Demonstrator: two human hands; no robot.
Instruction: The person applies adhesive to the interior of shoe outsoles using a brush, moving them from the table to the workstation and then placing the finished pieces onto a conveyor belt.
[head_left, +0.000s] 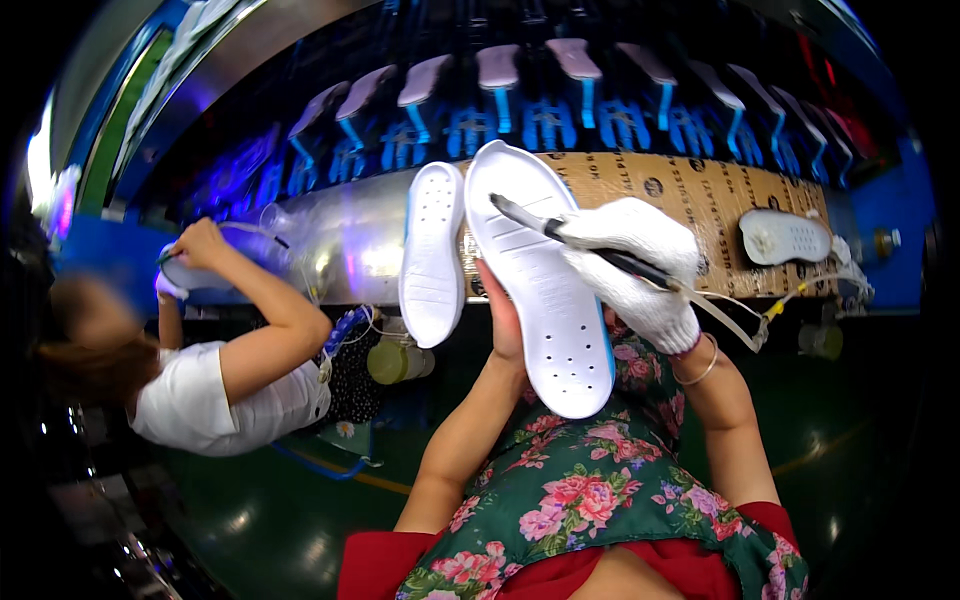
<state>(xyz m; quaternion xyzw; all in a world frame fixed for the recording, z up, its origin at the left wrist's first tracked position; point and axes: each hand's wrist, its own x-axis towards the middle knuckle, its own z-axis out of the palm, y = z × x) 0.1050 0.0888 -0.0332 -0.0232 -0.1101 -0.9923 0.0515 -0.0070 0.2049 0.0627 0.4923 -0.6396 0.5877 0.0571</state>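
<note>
The left hand grips a white shoe sole from behind, holding it upright above a floral apron; its surface is ribbed, with small holes. The gloved right hand is clamped on a dark brush, tip on the sole. Beside it hangs a second white sole. Farther off, another sole lies on the cardboard-covered worktop.

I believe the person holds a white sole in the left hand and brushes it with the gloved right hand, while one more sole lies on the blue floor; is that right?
Not quite: in the head view the other sole lies on the brown cardboard sheet, not the floor. The left hand does hold a white sole, and the gloved right hand works the brush.
</note>
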